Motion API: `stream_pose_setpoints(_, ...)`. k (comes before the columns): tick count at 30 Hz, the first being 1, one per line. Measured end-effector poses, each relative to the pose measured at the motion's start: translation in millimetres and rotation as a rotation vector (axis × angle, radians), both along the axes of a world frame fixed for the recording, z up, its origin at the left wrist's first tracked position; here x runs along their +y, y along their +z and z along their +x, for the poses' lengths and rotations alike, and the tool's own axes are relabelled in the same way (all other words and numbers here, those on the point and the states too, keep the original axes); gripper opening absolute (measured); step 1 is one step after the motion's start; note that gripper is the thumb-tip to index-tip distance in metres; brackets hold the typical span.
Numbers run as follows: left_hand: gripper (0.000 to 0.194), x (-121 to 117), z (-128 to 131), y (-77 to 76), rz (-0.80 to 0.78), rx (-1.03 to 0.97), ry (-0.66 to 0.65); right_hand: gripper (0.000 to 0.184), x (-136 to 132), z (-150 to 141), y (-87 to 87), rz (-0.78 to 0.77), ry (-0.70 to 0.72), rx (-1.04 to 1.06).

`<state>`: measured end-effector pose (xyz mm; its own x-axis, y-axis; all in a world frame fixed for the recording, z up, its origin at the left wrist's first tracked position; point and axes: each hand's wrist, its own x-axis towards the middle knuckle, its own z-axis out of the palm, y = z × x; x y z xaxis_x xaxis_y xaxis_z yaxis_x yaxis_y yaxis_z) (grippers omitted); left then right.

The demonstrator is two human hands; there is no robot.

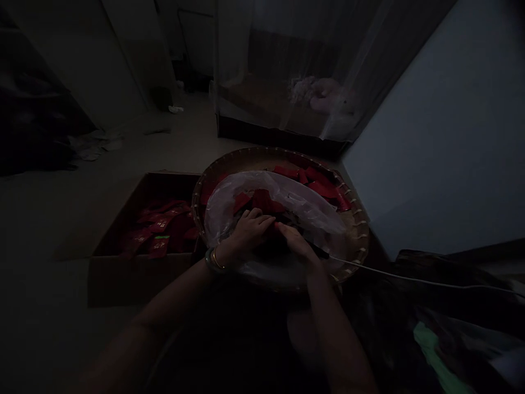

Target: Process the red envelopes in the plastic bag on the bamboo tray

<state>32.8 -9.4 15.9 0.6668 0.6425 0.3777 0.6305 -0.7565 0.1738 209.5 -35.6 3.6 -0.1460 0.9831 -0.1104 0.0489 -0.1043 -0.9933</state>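
Note:
The room is very dark. A round woven basket tray sits before me with a clear plastic bag and red packets in it. My left hand, a bangle at its wrist, rests with curled fingers on the pile under the bag. My right hand lies beside it, fingers pressed down on something dark and red. The two hands nearly touch. What they grip is hidden in shadow.
A cardboard box with several red packets stands left of the tray. A white cable runs right from the tray. A light wall rises at right. A netted bed base stands behind. Dark cloth lies lower right.

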Motion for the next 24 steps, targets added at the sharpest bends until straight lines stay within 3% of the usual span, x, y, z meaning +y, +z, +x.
stream_pose_setpoints(2,0.047,4,-3,-3.9,-0.034,-0.032,-0.017,0.048,1,1,1.8,-0.013,-0.013,0.056)
stream_pose_setpoints(6,0.044,14,-11,-14.5,-0.089,-0.212,0.044,0.047,-2,13,-1.1,0.01,-0.203,0.051)
stream_pose_setpoints(13,0.046,21,-12,-23.8,-0.131,-0.436,0.081,0.029,-23,22,-13.8,0.196,0.066,-0.866)
stream_pose_setpoints(16,0.047,21,-12,-22.7,-0.132,-0.517,0.081,0.044,-26,19,-16.1,0.253,0.107,-1.01)
stream_pose_setpoints(20,0.046,20,-12,-21.5,-0.133,-0.553,0.115,0.08,-29,10,-20.3,0.12,0.147,-1.179)
stream_pose_setpoints(24,0.046,20,-11,-20.8,-0.117,-0.577,0.145,0.079,-28,-8,-24.0,0.125,0.118,-1.251)
